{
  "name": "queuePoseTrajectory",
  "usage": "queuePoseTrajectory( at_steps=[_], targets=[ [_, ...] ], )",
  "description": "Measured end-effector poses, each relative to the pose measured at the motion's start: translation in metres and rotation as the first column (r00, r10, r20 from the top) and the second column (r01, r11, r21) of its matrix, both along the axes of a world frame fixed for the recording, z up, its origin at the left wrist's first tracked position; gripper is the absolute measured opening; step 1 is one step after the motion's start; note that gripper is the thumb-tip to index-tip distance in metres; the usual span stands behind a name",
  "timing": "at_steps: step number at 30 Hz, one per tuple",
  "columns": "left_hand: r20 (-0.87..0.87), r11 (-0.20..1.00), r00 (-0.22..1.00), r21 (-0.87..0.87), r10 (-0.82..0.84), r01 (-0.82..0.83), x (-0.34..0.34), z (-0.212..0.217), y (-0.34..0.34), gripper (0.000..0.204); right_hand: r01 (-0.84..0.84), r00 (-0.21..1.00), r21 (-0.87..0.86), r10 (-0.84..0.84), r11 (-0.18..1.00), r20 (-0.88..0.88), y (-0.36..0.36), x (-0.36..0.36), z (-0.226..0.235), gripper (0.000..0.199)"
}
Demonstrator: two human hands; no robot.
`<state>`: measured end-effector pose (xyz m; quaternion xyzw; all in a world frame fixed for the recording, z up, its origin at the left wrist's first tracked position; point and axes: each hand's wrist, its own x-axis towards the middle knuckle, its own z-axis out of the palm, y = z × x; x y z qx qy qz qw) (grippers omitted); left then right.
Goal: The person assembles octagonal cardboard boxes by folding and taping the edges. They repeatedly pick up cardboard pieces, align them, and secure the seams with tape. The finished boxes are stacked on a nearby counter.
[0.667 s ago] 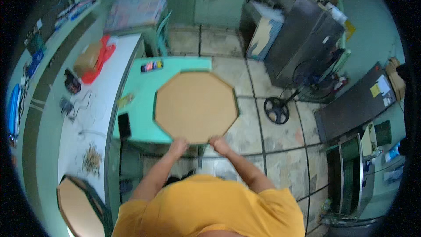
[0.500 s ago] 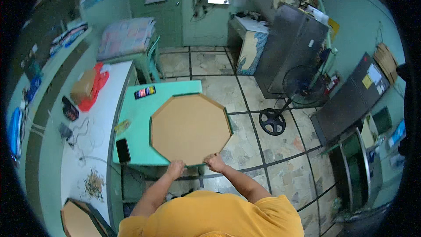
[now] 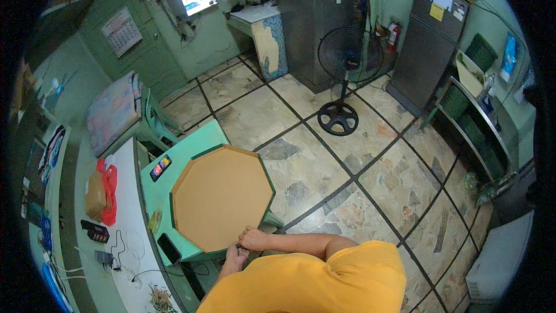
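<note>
Your bare left hand (image 3: pixel 234 253) sits low and close to your body, fingers curled downward in a loose closed grip, its forearm running almost straight down into your yellow short sleeve. Your bare right hand (image 3: pixel 252 237) lies just beside and slightly ahead of it, fingers bent and pinched together, the two hands nearly touching. Your right forearm stretches out sideways from the right, bent at the elbow, level across your chest.

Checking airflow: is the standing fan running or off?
Cannot tell. The standing fan stands upright on the tiled floor; its blades are too small to judge.
</note>
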<state>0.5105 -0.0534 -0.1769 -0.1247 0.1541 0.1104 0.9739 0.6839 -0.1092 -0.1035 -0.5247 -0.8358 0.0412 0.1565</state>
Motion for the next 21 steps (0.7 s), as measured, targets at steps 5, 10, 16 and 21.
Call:
queuePoseTrajectory(
  at_steps=[5,10,16,21],
  targets=[
    [-0.652,0.932,0.697,0.356,0.3,-0.069,-0.051,-0.019,0.02,0.025,0.437,0.774,-0.007,-0.38,0.899,-0.507,0.034,0.079,0.053,0.05],
    [-0.688,0.853,0.605,0.521,0.401,0.027,-0.075,0.068,0.029,0.032,0.87,0.477,0.19,-0.683,0.454,-0.553,0.045,0.224,0.102,0.066],
    [-0.676,0.595,0.238,0.731,0.697,0.334,-0.06,0.105,0.061,0.036,-0.004,0.215,-0.449,-0.438,0.893,-0.873,0.053,0.228,0.151,0.073],
    [-0.593,0.556,0.041,0.775,0.804,0.299,-0.068,0.106,0.084,0.049,0.126,-0.015,-0.236,-0.236,0.964,-0.972,0.057,0.163,0.158,0.045]
  ],
)
